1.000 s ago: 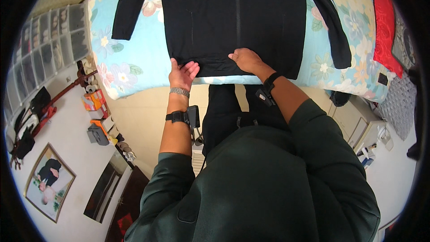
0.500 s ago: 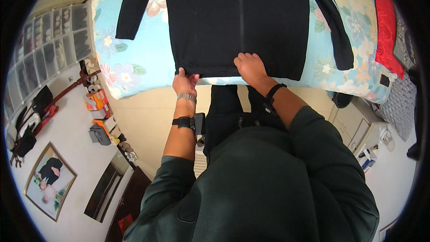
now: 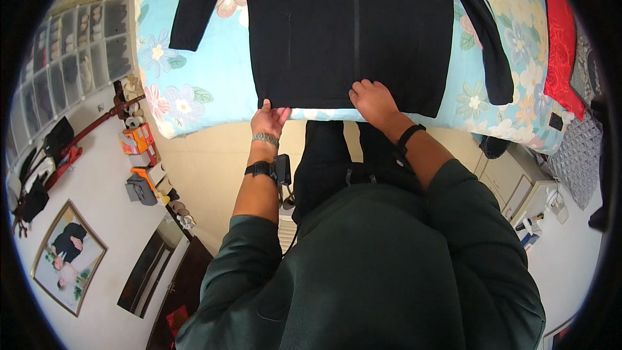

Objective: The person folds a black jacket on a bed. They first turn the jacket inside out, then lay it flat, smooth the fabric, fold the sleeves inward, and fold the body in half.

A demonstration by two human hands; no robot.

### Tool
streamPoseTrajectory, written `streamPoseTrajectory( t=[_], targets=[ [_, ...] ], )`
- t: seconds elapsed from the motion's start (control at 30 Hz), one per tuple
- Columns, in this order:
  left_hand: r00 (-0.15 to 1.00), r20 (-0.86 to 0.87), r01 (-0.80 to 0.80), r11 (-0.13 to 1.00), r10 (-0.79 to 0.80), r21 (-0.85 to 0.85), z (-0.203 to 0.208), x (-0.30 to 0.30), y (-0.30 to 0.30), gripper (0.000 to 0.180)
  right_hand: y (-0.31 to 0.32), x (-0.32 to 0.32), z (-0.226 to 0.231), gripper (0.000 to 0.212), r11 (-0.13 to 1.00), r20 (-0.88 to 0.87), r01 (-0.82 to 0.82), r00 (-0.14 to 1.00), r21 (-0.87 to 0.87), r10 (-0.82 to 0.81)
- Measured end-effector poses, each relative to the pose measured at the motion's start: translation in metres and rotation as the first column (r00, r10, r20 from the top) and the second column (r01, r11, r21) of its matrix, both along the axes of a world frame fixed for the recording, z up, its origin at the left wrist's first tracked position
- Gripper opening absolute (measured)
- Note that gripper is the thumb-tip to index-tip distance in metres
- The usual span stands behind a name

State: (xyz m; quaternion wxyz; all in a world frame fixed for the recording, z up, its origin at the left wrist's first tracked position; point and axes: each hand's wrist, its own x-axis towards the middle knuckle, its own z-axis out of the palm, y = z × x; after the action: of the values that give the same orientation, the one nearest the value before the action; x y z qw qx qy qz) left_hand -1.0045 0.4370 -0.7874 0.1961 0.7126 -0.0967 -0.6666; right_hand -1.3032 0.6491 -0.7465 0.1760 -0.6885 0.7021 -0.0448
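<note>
A black long-sleeved jacket (image 3: 304, 39) lies spread on a bed with a light-blue floral cover (image 3: 214, 81). A seam or closed zip runs down its middle, and its top lies beyond the picture's edge. The jacket's left hem corner is pinched by my left hand (image 3: 269, 120), thumb on top and fingers below. Farther right, my right hand (image 3: 376, 102) grips the hem near the middle line with curled fingers. Between my hands the hem runs nearly straight along the bed's near edge.
Red cloth (image 3: 557, 58) and a silver quilted cushion (image 3: 576, 156) lie at the right. Clear stacked shoe boxes (image 3: 74, 58), orange boxes (image 3: 137, 143) and a framed picture (image 3: 69, 256) line the left side. A white cabinet (image 3: 518, 188) stands at the right.
My right hand has moved slightly right along the hem. The bunched hem near my left hand now lies flatter and straighter. My left hand still pinches the corner.
</note>
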Motion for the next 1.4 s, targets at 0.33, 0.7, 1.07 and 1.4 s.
streamPoseTrajectory(
  t=[0.33,0.7,1.07,1.4],
  targets=[
    [0.996,0.061,0.071,0.997,-0.072,0.022,0.000,0.004,-0.009,0.033,0.011,0.002,-0.009,0.025,0.981,0.035,-0.056,0.998,0.187,0.050],
    [0.910,0.412,0.105,0.990,-0.056,-0.098,0.010,0.020,0.000,0.031,0.073,0.002,0.038,0.037,0.995,0.164,-0.033,0.985,-0.094,0.048],
    [0.006,0.935,0.727,-0.640,-0.356,-0.248,0.068,-0.112,0.073,0.053,0.168,-0.083,0.000,0.034,0.231,0.213,0.969,0.209,0.085,-0.954],
    [-0.535,0.810,0.476,-0.878,-0.241,0.053,0.030,-0.161,0.117,0.059,0.225,-0.105,-0.050,0.040,0.146,0.245,0.843,0.018,0.517,-0.969]
  ],
)
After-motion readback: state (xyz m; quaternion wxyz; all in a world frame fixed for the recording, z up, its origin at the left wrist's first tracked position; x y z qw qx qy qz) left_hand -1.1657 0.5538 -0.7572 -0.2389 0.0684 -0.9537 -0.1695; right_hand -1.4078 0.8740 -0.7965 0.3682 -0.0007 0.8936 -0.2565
